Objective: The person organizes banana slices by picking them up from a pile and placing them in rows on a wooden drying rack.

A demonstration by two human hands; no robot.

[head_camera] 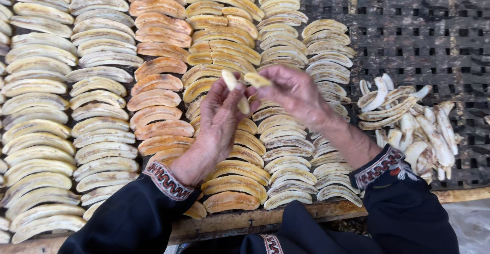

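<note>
Pale yellow peeled banana slice sits mid-frame, pinched between left hand and right hand, above rows of flattened banana strips on the dark woven drying rack.

Splitting a banana over the drying rack

My left hand and right hand pinch a peeled banana piece above rows of flattened banana slices on the dark woven rack; a loose pile of peeled bananas lies right.
</note>
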